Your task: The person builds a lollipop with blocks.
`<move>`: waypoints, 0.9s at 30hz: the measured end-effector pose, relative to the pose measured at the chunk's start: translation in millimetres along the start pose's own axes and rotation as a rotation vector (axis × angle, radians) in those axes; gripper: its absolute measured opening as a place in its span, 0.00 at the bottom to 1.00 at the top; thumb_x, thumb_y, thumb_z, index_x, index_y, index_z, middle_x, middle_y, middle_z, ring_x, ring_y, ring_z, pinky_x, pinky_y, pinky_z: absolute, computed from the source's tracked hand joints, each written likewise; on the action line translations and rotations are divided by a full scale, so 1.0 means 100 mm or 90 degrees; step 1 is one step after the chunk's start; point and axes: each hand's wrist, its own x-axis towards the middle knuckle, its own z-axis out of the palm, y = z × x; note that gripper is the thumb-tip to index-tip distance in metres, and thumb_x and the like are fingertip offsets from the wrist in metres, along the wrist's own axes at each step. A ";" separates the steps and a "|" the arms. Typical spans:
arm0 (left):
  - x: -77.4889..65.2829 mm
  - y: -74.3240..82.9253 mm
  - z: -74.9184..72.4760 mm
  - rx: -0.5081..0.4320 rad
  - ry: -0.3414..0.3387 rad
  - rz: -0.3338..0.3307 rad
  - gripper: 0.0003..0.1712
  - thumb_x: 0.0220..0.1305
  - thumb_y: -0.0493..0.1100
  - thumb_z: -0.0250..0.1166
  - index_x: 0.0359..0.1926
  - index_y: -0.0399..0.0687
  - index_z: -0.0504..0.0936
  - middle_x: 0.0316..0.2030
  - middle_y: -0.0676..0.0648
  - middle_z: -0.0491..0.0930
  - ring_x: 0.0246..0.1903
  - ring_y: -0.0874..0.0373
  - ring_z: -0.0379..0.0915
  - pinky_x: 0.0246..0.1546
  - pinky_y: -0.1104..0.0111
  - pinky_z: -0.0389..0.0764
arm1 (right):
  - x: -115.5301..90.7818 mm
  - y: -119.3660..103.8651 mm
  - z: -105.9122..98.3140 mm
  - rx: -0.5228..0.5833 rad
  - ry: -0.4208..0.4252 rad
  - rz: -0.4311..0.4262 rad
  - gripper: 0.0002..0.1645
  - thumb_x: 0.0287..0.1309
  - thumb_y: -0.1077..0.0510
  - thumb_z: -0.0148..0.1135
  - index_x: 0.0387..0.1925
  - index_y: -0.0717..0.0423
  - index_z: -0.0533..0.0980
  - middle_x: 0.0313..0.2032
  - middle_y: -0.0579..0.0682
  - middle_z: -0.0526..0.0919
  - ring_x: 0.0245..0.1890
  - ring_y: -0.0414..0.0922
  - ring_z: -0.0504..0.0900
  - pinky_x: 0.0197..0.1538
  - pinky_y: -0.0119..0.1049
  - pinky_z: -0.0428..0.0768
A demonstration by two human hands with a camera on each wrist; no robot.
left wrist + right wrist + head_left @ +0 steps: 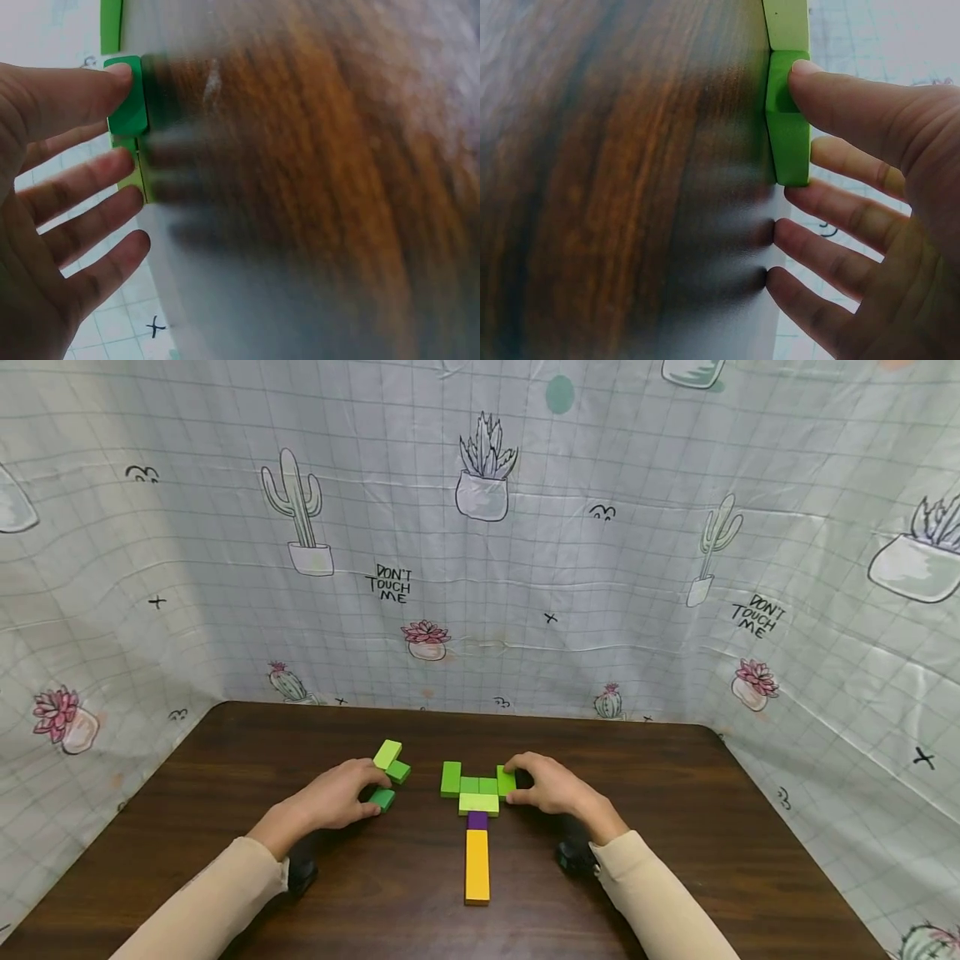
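My left hand [341, 793] pinches a small dark green block [383, 799] between thumb and index finger, low over the table. In the left wrist view the thumb lies on the face of that dark green block [129, 105]. Just beyond those fingers are a lime block [387, 754] and a mid-green block [400, 772]. My right hand [553, 787] holds a bright green block [506, 779] at the right end of a flat block figure. That figure has another bright green block [451, 779] at left, two small green blocks [478, 785], and a lime block [478, 805] below them.
Below the lime block, a purple block [477, 820] and a long yellow block [477, 867] run toward me. All lie on the dark wooden table [397, 893]. A patterned curtain [480, 585] hangs behind and at both sides. Black devices [576, 857] sit at both wrists.
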 end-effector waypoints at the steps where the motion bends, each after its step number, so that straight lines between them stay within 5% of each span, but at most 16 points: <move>1: 0.01 0.00 0.00 0.001 0.002 0.001 0.19 0.58 0.43 0.70 0.50 0.46 0.82 0.51 0.46 0.75 0.50 0.50 0.72 0.47 0.55 0.75 | 0.00 0.00 0.00 -0.001 0.003 0.000 0.26 0.56 0.53 0.68 0.55 0.55 0.75 0.56 0.52 0.76 0.58 0.51 0.72 0.60 0.48 0.70; 27: 0.18 0.19 0.02 0.006 0.005 0.012 0.16 0.57 0.44 0.70 0.47 0.48 0.83 0.47 0.50 0.79 0.47 0.53 0.74 0.45 0.58 0.75 | -0.03 0.01 -0.01 -0.001 0.005 0.014 0.26 0.55 0.53 0.69 0.55 0.55 0.75 0.56 0.52 0.76 0.58 0.51 0.72 0.60 0.47 0.69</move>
